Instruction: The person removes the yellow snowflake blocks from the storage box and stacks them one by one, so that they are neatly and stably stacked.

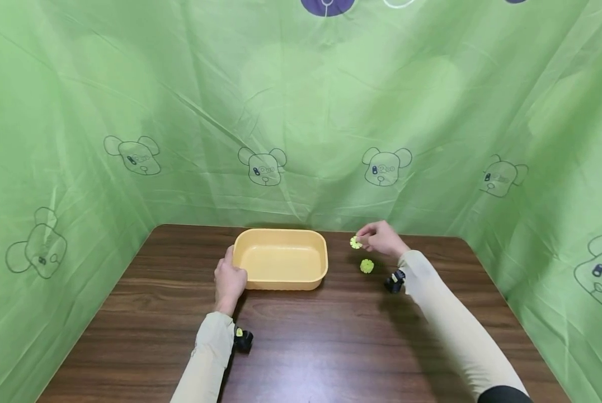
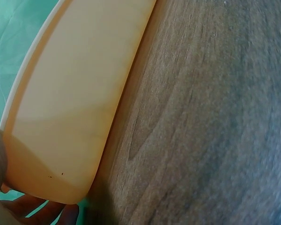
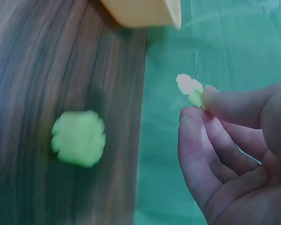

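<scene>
A yellow plastic basin [image 1: 286, 287] stands near the table's far edge. My left hand [image 1: 230, 279] grips its left end, thumb at the near corner by the rim. In the left wrist view the fingers [image 2: 47, 212] show past the basin's end. To the right of the basin, my right hand [image 1: 383, 239] pinches a small yellow-green flower-shaped piece [image 1: 354, 242] between thumb and fingertips, raised above the table. A second such flower piece [image 1: 367, 266] lies on the table below that hand. In the right wrist view the pinched piece [image 3: 186, 87] appears tilted.
The table [image 1: 301, 336] has a dark brown wood-grain top. Green cloth [image 1: 321, 196] printed with bear heads hangs behind it and along both sides. Each wrist wears a small black camera, such as the right wrist camera [image 1: 395, 281].
</scene>
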A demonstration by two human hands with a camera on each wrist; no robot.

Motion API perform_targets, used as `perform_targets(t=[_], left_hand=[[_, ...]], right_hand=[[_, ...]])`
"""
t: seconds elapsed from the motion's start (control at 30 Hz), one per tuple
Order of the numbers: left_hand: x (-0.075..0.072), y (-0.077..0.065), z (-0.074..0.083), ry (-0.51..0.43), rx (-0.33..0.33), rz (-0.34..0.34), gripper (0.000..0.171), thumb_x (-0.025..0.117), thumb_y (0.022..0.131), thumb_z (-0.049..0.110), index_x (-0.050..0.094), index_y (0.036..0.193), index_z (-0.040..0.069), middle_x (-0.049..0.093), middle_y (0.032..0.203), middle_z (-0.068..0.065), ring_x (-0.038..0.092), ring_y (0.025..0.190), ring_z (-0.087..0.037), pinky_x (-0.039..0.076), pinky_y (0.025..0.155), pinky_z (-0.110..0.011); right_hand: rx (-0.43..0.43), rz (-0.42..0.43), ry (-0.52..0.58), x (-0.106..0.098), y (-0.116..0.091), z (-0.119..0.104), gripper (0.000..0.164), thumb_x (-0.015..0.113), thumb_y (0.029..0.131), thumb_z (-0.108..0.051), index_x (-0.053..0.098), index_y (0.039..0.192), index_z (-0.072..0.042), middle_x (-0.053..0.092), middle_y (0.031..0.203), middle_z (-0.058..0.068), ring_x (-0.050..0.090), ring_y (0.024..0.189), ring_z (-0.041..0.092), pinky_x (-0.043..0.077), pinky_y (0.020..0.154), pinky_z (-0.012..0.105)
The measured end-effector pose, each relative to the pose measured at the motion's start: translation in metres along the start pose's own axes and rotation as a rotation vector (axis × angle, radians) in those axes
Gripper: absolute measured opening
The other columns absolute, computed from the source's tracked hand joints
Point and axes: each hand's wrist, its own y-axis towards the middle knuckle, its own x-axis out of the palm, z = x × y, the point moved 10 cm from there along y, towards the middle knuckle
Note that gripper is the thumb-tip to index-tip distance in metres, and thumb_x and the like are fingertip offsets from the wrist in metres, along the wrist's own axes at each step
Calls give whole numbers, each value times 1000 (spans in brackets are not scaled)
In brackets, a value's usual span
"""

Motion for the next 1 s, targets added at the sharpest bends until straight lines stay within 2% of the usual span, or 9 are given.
perform_targets(t=[0.1, 0.3, 0.5, 0.67, 1.0], left_hand=[[-1, 0, 0, 0, 0, -4, 73, 45, 82, 0, 41, 154, 11, 56, 125, -31, 57, 111, -49, 44, 96, -60], [0, 3, 1, -2, 0, -14, 73, 46, 81, -1, 42, 153, 12, 56, 125, -30, 56, 111, -49, 44, 95, -60], [0, 4, 2, -2, 1, -12, 72, 46, 81, 0, 43, 152, 13, 57, 124, -31, 56, 111, -49, 44, 95, -59], [1, 3, 0, -4, -10, -15, 73, 46, 81, 0, 42, 153, 13, 57, 124, -30, 57, 111, -49, 44, 95, -59], [0, 3, 0, -11, -10, -21, 73, 45, 82, 0, 41, 154, 12, 56, 126, -30, 56, 113, -49, 43, 97, -60]], right_hand=[[34, 0, 39, -6, -5, 16, 22, 69, 94, -9, 69, 109, 8, 73, 96, 23, 71, 88, 38, 59, 84, 48], [102, 1, 83, -6, -14, 45, 22, 68, 94, -4, 67, 110, 12, 72, 96, 19, 73, 81, 24, 60, 83, 44], [116, 9, 106, 1, -18, 62, 21, 70, 92, -3, 69, 108, 12, 72, 95, 18, 73, 78, 22, 62, 76, 38], [138, 38, 58, 4, -21, 69, 17, 71, 91, -5, 72, 103, 8, 74, 89, 14, 72, 74, 20, 61, 70, 33], [133, 96, -101, 0, -25, 63, 16, 73, 90, -15, 76, 98, -1, 73, 87, 7, 65, 74, 17, 51, 64, 26]])
